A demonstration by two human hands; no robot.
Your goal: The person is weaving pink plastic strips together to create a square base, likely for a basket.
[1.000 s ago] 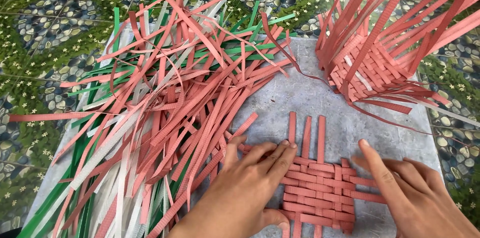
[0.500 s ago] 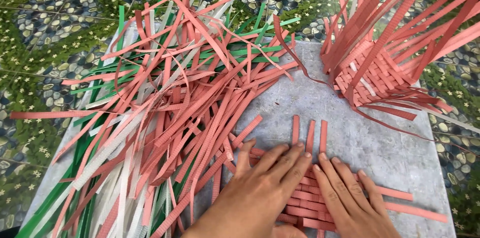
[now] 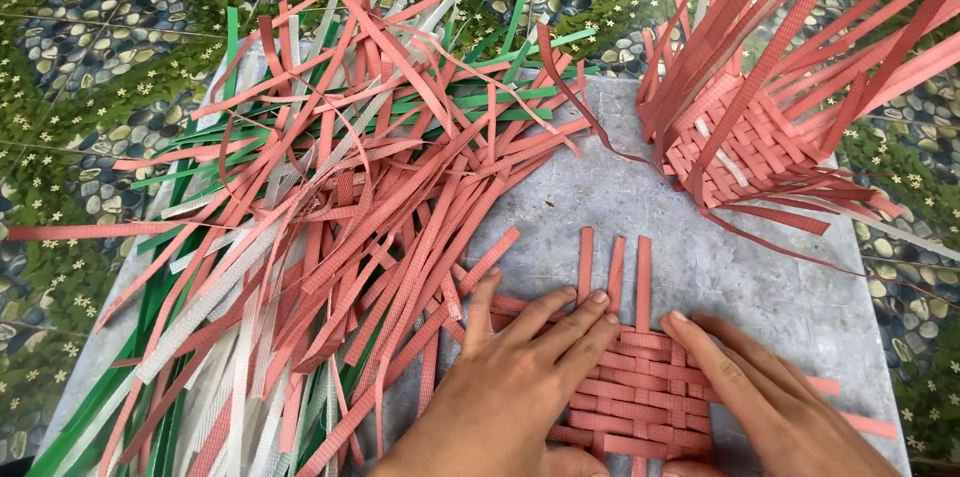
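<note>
At the near edge of the grey counter [image 3: 700, 237], a small woven mat [image 3: 640, 392] of pink plastic strips lies flat, and both hands rest on it. The left hand [image 3: 510, 387] is open, palm down, with spread fingers pressing the left part of the mat; its thumb points toward the loose pile of strips [image 3: 330, 217] just beside it. The right hand [image 3: 760, 397] is also open and flat, covering the right side of the weave. Neither hand grips anything; they only press down.

Three upright strip ends [image 3: 613, 272] stick out from the far edge of the mat, and a few more leave it on the right side toward the counter edge.

The mat looks very light and thin. The strips seem to be flat packing band: springy, rather stiff along the length, smooth and probably slippery, so I judge that the weave can slide apart easily if it is not held down. It is not fragile, but the free ends will spring back. The best place to hold it, I think, is flat on the woven middle with the palms, while single strips are taken near their free ends with the fingertips.

At the far right stands a half-finished basket [image 3: 740, 147] of the same pink strips, well apart from the hands. The pile on the left mixes pink, green and white strips.
</note>
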